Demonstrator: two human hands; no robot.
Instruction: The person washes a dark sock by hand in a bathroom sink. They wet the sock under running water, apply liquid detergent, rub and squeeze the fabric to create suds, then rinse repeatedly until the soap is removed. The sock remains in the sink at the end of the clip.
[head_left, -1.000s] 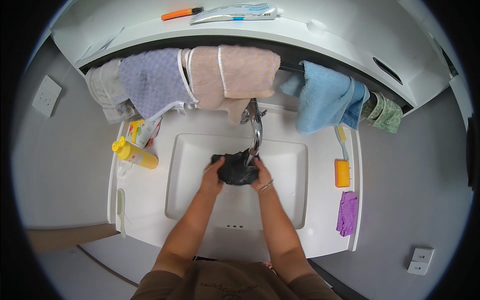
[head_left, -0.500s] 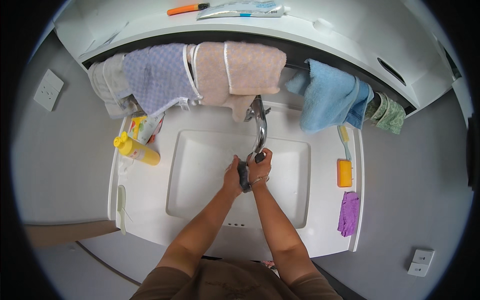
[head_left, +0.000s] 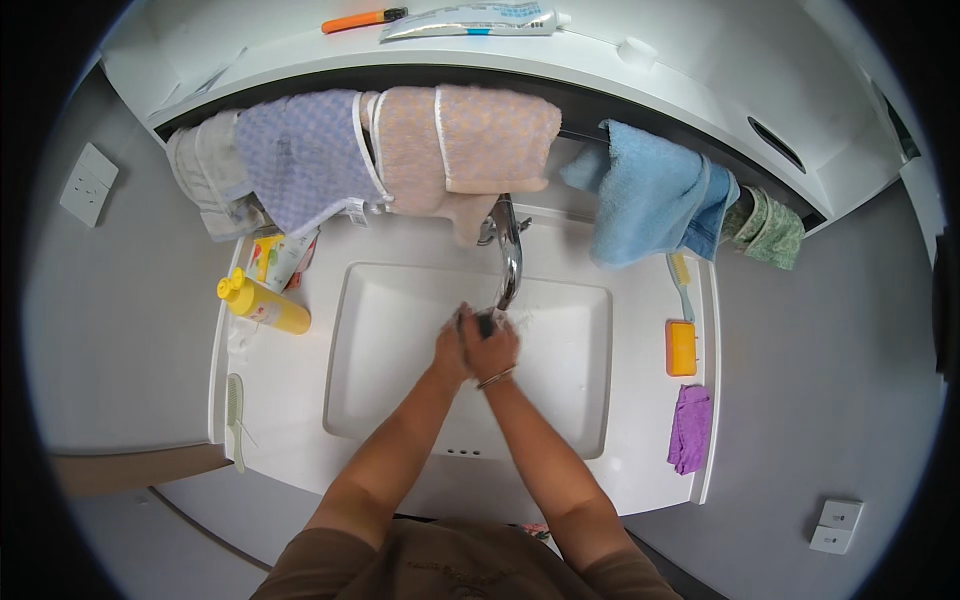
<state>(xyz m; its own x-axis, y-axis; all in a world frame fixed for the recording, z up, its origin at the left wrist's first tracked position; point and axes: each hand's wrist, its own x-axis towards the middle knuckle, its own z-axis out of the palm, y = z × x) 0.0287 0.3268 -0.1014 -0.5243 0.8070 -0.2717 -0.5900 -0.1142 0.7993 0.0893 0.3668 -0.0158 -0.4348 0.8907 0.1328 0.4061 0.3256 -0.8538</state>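
Note:
Under the chrome faucet (head_left: 511, 258), both my hands are pressed together over the white sink (head_left: 560, 390). A small dark grey cloth (head_left: 486, 324) is bunched between them, mostly hidden by my fingers. My left hand (head_left: 452, 346) is closed against one side of it, its fingers slightly blurred. Closed over the cloth from the other side is my right hand (head_left: 492, 352), with a thin bracelet at the wrist. Water splashes around the fingertips just below the spout.
Left of the sink stand a yellow bottle (head_left: 265, 302) and a pale comb (head_left: 235, 420). On the right lie a brush (head_left: 681, 285), an orange soap bar (head_left: 681, 348) and a purple cloth (head_left: 690, 430). Towels (head_left: 500, 135) hang behind the faucet, below a shelf holding a tube (head_left: 470, 20).
My hands have come closer together, the right one moving left and turning over the cloth. The cloth, stretched out lengthwise before, is now bunched up. The whole view has shifted slightly.

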